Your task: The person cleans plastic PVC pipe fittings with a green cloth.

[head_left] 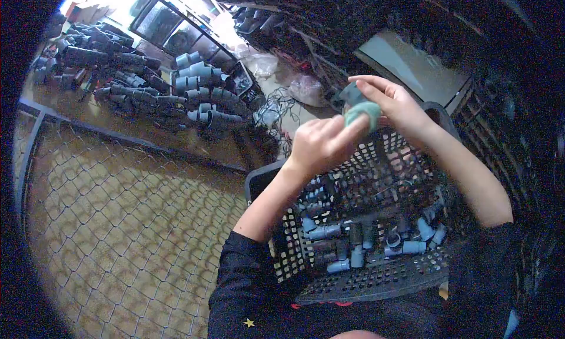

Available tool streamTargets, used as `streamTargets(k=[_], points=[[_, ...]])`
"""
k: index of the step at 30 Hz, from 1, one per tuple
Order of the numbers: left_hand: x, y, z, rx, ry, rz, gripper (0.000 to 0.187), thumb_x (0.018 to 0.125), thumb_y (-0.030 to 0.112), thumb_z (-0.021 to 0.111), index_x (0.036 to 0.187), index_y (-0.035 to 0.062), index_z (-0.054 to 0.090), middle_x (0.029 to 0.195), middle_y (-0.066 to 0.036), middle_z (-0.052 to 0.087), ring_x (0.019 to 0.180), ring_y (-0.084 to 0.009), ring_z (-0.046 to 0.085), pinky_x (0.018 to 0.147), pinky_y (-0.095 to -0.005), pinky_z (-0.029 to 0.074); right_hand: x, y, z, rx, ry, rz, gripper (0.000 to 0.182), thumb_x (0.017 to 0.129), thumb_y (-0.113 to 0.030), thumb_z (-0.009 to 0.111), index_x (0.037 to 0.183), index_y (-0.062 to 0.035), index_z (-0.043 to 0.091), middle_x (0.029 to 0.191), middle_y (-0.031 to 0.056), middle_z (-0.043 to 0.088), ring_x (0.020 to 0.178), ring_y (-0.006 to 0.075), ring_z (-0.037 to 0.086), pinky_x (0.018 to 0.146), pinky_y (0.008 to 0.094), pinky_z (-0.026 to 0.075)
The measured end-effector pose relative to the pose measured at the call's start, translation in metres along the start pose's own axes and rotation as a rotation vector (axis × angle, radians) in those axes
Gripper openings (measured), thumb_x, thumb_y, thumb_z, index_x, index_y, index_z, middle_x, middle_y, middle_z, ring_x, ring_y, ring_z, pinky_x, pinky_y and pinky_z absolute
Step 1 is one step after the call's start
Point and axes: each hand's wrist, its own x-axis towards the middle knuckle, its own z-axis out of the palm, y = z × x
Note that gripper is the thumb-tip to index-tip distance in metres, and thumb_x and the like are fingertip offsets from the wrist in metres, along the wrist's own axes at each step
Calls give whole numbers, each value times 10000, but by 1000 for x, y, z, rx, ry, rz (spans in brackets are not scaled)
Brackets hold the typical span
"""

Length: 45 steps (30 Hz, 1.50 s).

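Note:
Above the black crate, my left hand (pixel 321 142) is closed on a green cloth (pixel 363 114), with its fingers pressed into the folds. My right hand (pixel 395 103) grips a grey plastic pipe fitting (pixel 351 93), partly hidden by the fingers and the cloth. Cloth and fitting appear to touch; motion blurs them a little. Below my hands, the perforated crate (pixel 365 286) holds several loose grey pipe fittings (pixel 325 231), mostly lying on their sides.
A chain-link mesh panel (pixel 118 233) spreads across the left. Beyond it lie piles of grey pipe fittings (pixel 200 74). Clear plastic bags (pixel 306 89) and tangled dark strands rest behind the crate. A pale flat board (pixel 412 68) stands at the upper right beside dark stacked material.

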Motion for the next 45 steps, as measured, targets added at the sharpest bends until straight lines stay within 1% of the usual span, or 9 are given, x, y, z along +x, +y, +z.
streamTargets(k=[5,17,20,23,27,31,35,42,45], points=[[-3,-23,2,12,142,-182,373,745,170,700,1109,142,623,621,-40,501,483,-207,563,438,-341,453,-5,-1,1,62,-62,81,444,968,-405,533,1253,-65,535,1050,34,644,898,114,642,731,301,561],[-5,-17,6,-5,116,-107,351,703,116,699,1051,127,656,622,-20,523,484,-177,546,451,-316,450,-4,-1,0,15,-87,105,391,993,-424,467,1102,-83,623,902,2,648,777,71,602,646,248,516],[0,-2,1,-39,72,89,357,680,129,705,1034,136,661,627,-17,513,479,-176,535,454,-315,449,6,15,-9,-86,-102,93,368,1011,-393,431,1105,-96,627,933,8,647,794,71,600,681,242,503],[0,-9,-2,72,50,45,376,709,202,684,1081,211,632,605,28,468,490,-134,569,433,-312,462,6,18,-9,23,-146,121,436,1010,-401,426,1266,-70,546,1098,41,635,955,119,618,819,300,514],[-2,-10,3,-27,138,-148,402,697,144,705,1094,139,645,629,-31,505,481,-190,542,457,-323,451,1,0,-7,203,-130,191,441,1021,-382,377,1303,-72,514,1134,49,625,992,141,617,871,328,499],[1,6,2,81,98,11,381,728,169,704,1104,135,649,621,-25,505,469,-176,532,439,-319,430,1,-9,-2,343,-326,232,471,1007,-420,389,1318,-84,500,1126,46,627,1005,138,608,864,340,501],[5,-3,-5,42,150,-187,372,714,110,696,1082,109,646,630,-51,521,465,-209,530,434,-338,427,-1,-2,-10,153,-288,246,453,991,-416,414,1301,-101,515,1121,35,623,977,110,597,838,306,491],[1,0,-3,87,72,-60,396,719,128,692,1113,157,659,641,-24,518,488,-179,553,445,-317,442,-1,2,-6,188,-219,242,423,995,-377,400,1299,-109,523,1109,38,630,930,113,594,753,255,450],[-1,-5,0,47,120,-155,403,713,136,708,1112,160,659,627,-32,506,475,-188,540,442,-321,438,-6,-6,0,171,-156,202,305,976,-385,446,1032,-132,606,860,-37,591,687,62,519,560,223,387]])
